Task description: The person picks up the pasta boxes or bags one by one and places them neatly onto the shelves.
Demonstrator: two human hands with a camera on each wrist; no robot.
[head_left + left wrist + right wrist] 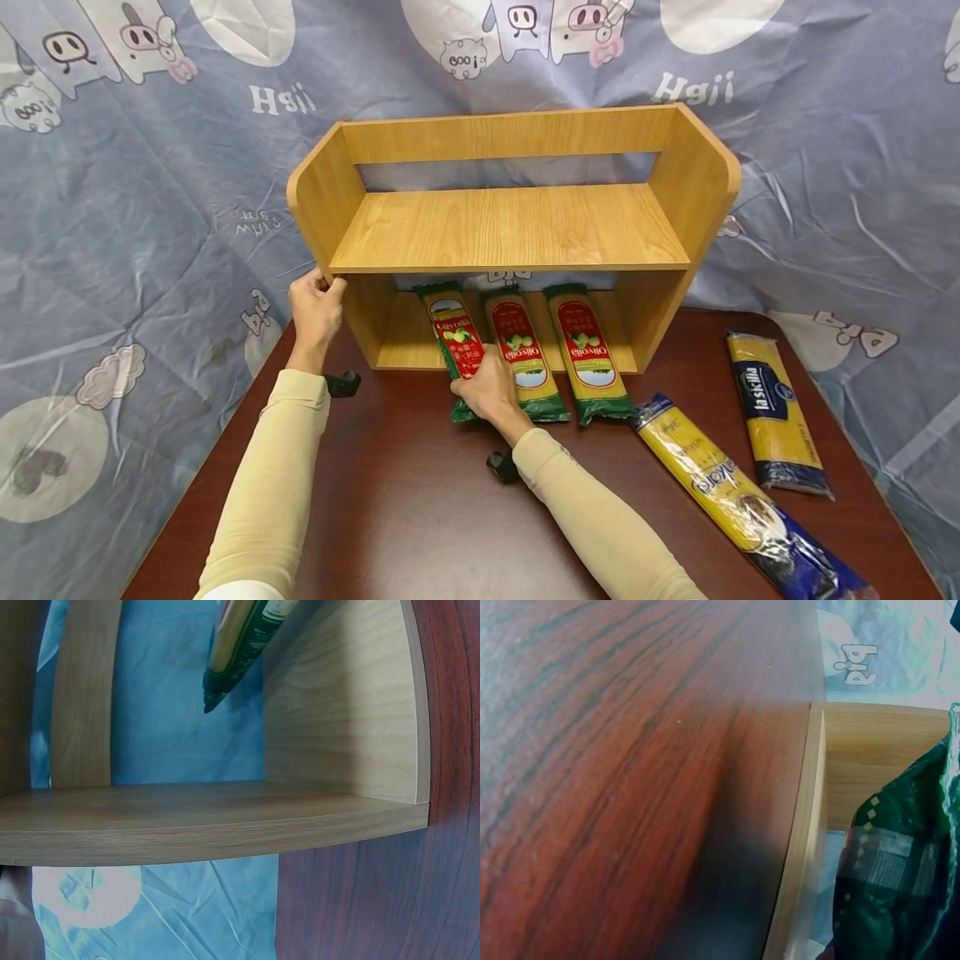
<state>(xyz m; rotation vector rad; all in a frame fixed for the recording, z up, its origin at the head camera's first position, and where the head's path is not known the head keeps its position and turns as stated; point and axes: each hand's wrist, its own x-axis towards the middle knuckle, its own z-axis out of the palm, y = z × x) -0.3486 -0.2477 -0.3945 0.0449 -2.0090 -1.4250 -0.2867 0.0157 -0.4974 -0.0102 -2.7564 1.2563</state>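
Note:
My left hand [315, 312] grips the left side panel of a two-tier wooden shelf [510, 229] near its middle board. Part of that hand also shows at the edge of the left wrist view. My right hand [489, 387] holds the lower part of a red-labelled Olivoilà spaghetti packet [453, 327], which lies slanted in the shelf's lower compartment. The packet's green end [889, 877] fills the right side of the right wrist view. Beside it lie a second Olivoilà packet [517, 342] and a third [588, 350], both jutting past the shelf's front edge.
On the dark red table [405, 517], right of the shelf, lie a yellow and blue pasta packet [738, 492] and a La Sicilia packet [772, 408]. A patterned blue cloth [172, 183] hangs behind the shelf.

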